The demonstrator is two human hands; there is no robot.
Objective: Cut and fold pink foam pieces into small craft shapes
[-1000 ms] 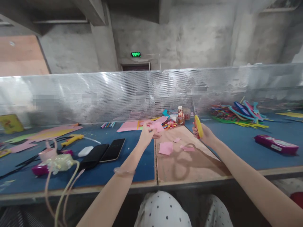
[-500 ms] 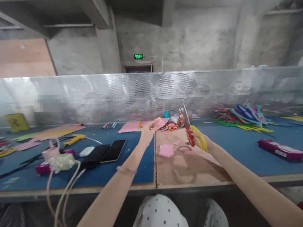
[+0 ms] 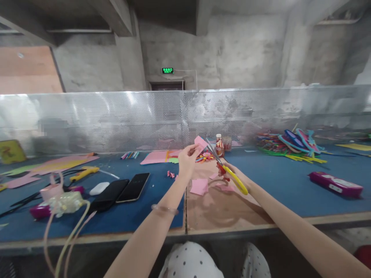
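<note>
Head view: a small piece of pink paper (image 3: 200,142) is held up above the tabletop (image 3: 286,185), pinched between the thumb and fingers of the left hand (image 3: 188,158). By the right hand (image 3: 238,175), closed around the handles, the scissors (image 3: 215,152) are gripped with the blades pointed up and toward the paper. The blades lie at the right edge of the paper; whether the paper is already between them cannot be told.

The step in hand is judged to be cutting. For a clean line, the paper should be pinched firmly but without a crease, and the left fingertips should be placed well behind the cutting line. It would be better if the paper is turned into the blades, rather than the scissors twisted.

Behind the blade tips, the bottle (image 3: 219,144) and the jar (image 3: 227,143) are standing, so little forward room seems to be left there. More open room is found on the right, over the blue surface. Below, on the brown board (image 3: 220,216), pink scraps (image 3: 199,186) are lying, and its front edge is near the person's knees.
</note>
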